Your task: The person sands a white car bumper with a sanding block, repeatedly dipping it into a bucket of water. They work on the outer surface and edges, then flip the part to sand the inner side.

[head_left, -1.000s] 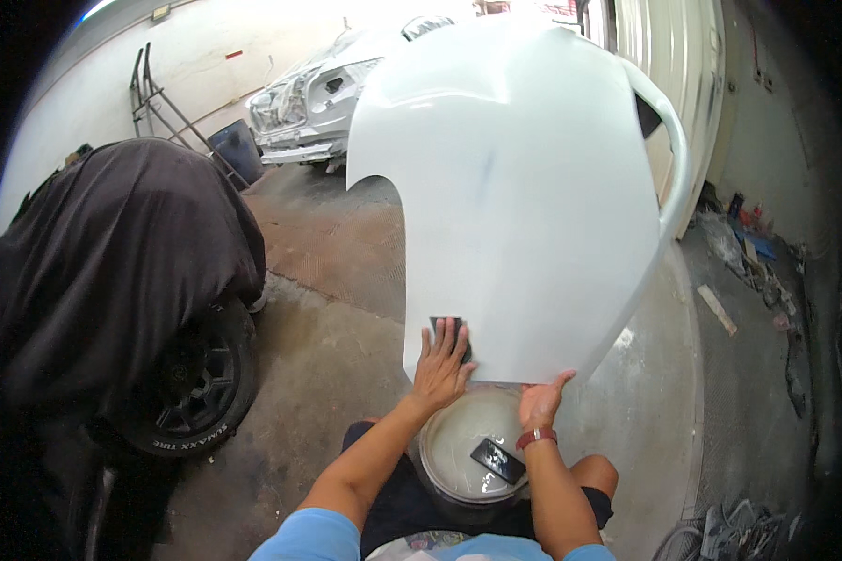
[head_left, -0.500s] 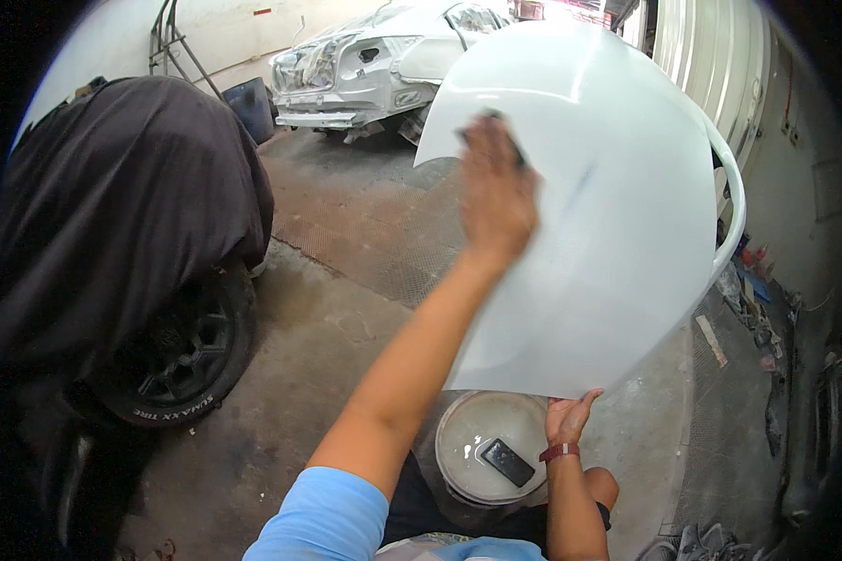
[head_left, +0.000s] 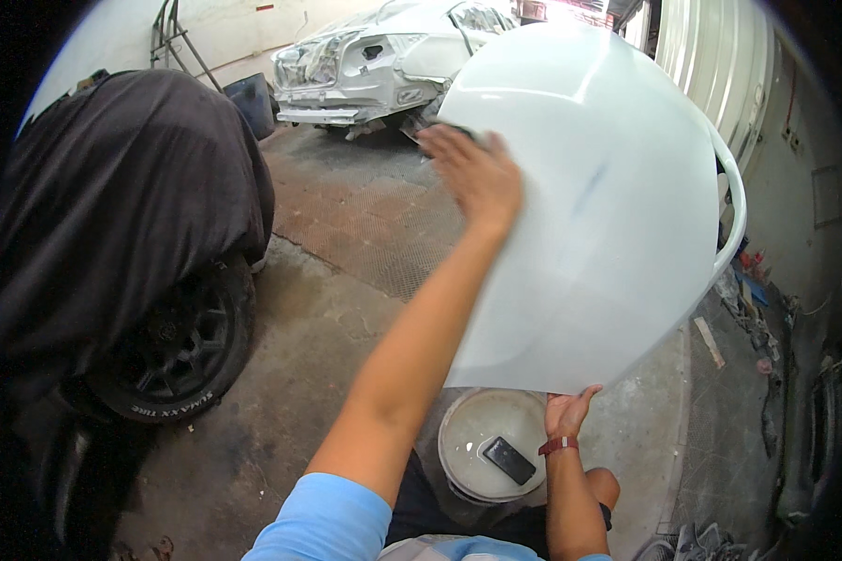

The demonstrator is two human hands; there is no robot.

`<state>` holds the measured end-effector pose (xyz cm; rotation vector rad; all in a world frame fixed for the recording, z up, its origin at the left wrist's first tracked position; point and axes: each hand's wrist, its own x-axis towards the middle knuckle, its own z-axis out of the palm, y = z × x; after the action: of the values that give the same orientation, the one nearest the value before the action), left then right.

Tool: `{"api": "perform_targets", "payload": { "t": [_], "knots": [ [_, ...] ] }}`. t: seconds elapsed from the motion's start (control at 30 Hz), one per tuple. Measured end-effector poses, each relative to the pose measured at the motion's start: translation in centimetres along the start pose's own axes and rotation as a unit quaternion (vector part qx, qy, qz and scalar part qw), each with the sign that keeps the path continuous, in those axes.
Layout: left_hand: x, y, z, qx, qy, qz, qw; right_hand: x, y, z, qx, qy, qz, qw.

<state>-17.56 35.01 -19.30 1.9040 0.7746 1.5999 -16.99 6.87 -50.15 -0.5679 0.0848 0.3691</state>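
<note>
A large, glossy white car body panel (head_left: 589, 215) stands before me, curved, with a faint bluish streak on its face. My left hand (head_left: 472, 178) is at the panel's left edge, its fingers stretched over a dark flat pad (head_left: 460, 131) that shows only as a thin strip past them. At the panel's lower edge, my right hand (head_left: 566, 416) grips from beneath, thumb outward and most fingers hidden behind it. Just left of that hand is a round pale bucket (head_left: 453, 425), with a black rectangular block (head_left: 509, 460) lying on or in its top.
To the left is a vehicle under a dark cover (head_left: 131, 206), with a black wheel (head_left: 173, 346) showing. A stripped, partly masked white car (head_left: 374, 70) stands at the back. Debris (head_left: 753, 290) lies along the right wall, and shoes (head_left: 701, 542) sit at lower right.
My left hand has slid left and slightly down with the pad, from the panel's upper face to its left edge. My right hand has stayed at the bottom edge.
</note>
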Motion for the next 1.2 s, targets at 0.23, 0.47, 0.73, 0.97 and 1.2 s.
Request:
{"api": "perform_targets", "payload": {
  "t": [0.23,0.47,0.73,0.97,1.2],
  "knots": [
    [4.6,3.5,-2.1,0.043,-0.016,0.169,0.985,-0.3,0.2,0.2,-0.009,-0.005,-0.003,1.0],
    [2.9,5.1,0.2,0.032,-0.026,0.325,0.945,-0.2,0.2,0.1,-0.009,0.013,0.014,1.0],
    [3.2,0.8,-0.1,0.037,-0.034,0.451,0.891,0.4,0.4,0.3,0.008,-0.004,0.016,1.0],
    [3.2,-1.8,4.4,0.063,0.1,0.328,0.937,-0.1,0.2,0.8,-0.011,-0.016,0.016,1.0],
    [-29.3,-15.6,-2.5,0.046,-0.196,0.027,0.979,0.6,-0.2,1.1,-0.044,0.038,-0.028,0.998]
  ]
}}
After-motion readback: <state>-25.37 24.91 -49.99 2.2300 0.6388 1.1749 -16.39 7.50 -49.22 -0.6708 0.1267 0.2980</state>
